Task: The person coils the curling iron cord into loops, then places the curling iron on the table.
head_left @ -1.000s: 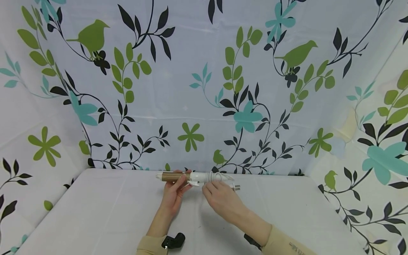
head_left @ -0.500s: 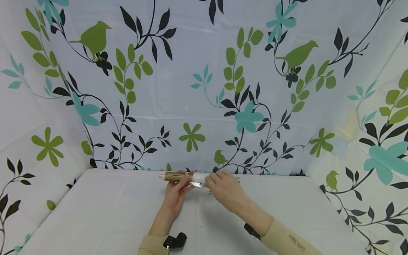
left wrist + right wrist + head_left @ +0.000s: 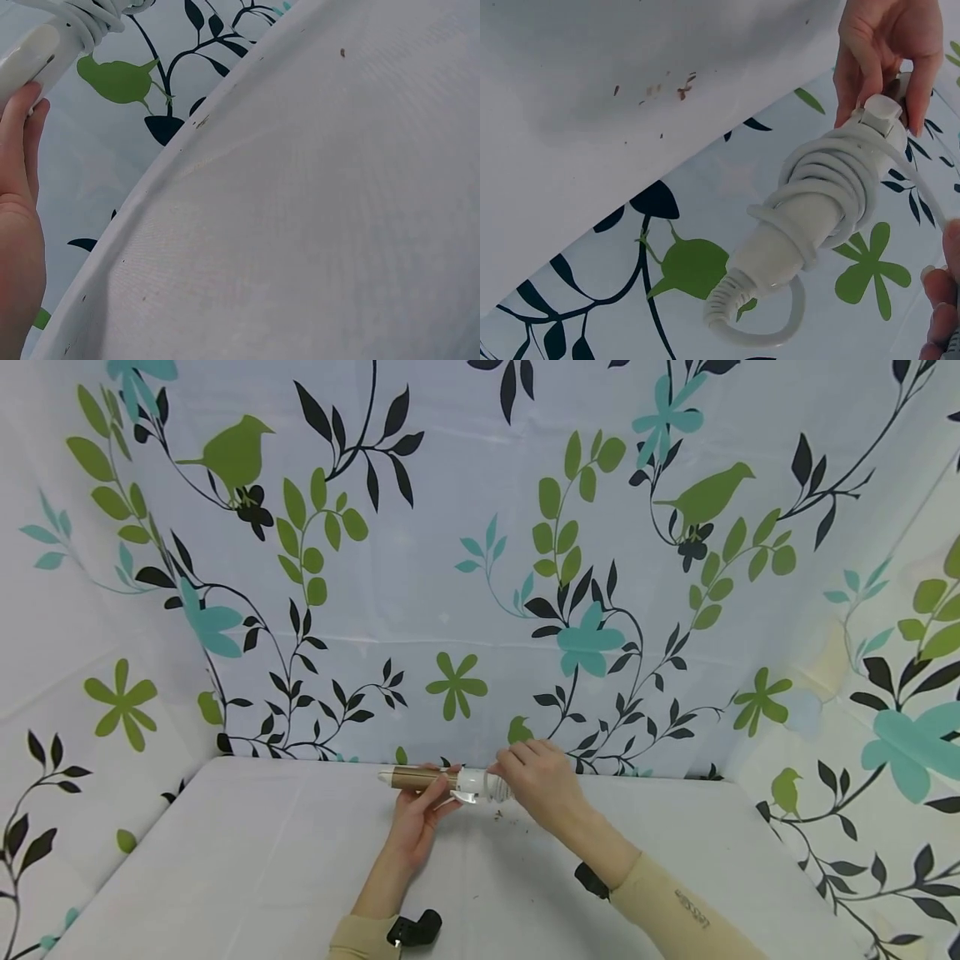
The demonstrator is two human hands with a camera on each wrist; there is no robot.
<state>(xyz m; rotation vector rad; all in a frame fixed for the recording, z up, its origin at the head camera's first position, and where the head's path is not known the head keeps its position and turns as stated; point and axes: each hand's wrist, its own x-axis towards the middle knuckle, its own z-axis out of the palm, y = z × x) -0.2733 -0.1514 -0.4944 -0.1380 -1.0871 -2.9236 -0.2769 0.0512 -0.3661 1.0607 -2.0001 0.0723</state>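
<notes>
A curling iron with a gold barrel [image 3: 422, 778] and a white handle [image 3: 769, 259] is held above the far part of the table, lying crosswise. My left hand [image 3: 414, 827] grips it around the barrel, near the clamp lever [image 3: 463, 797]. Several loops of white cord [image 3: 829, 184] are wound around the handle. From these loops one stretch of cord [image 3: 922, 191] runs to my right hand [image 3: 543, 783], whose curled fingers [image 3: 939, 311] pinch it. A ribbed cord piece shows beside those fingers; the plug itself is hidden. In the left wrist view, left fingertips touch the white handle [image 3: 52, 56].
A white cloth covers the table [image 3: 262, 860]. Small brown specks [image 3: 682, 90] lie on it below the iron. Behind the table's far edge hangs a patterned curtain [image 3: 420, 610] with leaves and birds, which also lines both sides.
My right hand has moved from the near side of the handle upward and to the right, drawing the cord along. Brown specks have appeared on the table. My left hand keeps its hold.
</notes>
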